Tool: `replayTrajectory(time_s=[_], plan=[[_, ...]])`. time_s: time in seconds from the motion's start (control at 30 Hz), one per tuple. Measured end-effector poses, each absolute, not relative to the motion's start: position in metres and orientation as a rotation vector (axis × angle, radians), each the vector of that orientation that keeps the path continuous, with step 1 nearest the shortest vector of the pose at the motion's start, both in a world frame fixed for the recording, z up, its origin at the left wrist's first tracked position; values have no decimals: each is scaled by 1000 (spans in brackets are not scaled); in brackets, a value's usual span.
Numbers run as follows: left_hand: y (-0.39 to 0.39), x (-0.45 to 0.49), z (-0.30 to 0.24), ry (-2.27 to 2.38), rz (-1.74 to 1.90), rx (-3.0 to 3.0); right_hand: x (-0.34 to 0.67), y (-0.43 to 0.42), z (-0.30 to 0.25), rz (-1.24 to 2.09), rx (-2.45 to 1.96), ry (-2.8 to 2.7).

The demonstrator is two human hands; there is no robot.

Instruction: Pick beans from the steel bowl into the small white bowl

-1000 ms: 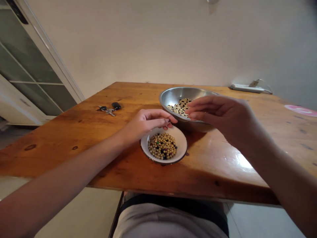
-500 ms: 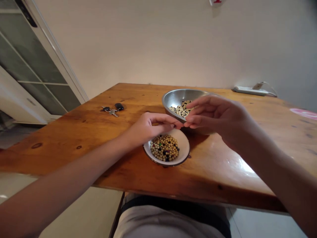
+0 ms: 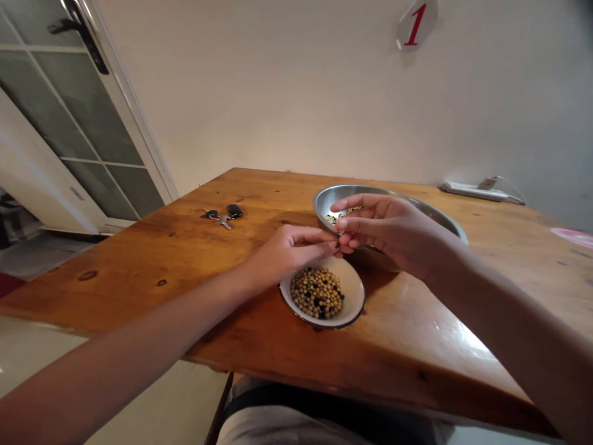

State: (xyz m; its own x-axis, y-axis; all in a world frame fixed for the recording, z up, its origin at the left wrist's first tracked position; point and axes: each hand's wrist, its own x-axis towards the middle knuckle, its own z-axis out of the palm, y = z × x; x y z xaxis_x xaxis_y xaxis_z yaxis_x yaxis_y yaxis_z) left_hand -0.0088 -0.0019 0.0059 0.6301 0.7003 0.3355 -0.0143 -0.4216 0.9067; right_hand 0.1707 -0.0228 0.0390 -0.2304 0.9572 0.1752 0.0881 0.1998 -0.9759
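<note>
My left hand [image 3: 303, 250] hovers over the far rim of a small white bowl [image 3: 354, 293], thumb and forefinger pinched together. A tiny dark spot shows at those fingertips; what it is I cannot tell. My right hand [image 3: 389, 228] meets it there, thumb and forefinger also pinched, the other fingers loosely bent. Anything in that pinch is too small to make out. Tan beads [image 3: 319, 287], mixed with black ones and a green one, fill the bottom of the white bowl. Behind my right hand stands a large steel bowl [image 3: 324, 201] with smaller pale and black beads [image 3: 334, 218], partly hidden.
On the wooden table [image 3: 259, 198], a bunch of keys [image 3: 225, 219] lies to the left. A white power strip [image 3: 475, 190] with a plug sits at the back right. A pink-and-white sticker [image 3: 574, 237] is at the right. The wall bears a "1" sign [image 3: 417, 25].
The view has tilted up a little, showing more of the wall sign and door handle. My fingertips have come closer together, and my right hand now covers more of the steel bowl's beads.
</note>
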Motion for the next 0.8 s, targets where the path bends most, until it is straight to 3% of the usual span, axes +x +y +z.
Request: replayTrajectory(time_s=[0.8], plan=[[-2, -14, 7, 620, 863, 2006, 175, -23, 34, 1137, -1023, -1493]])
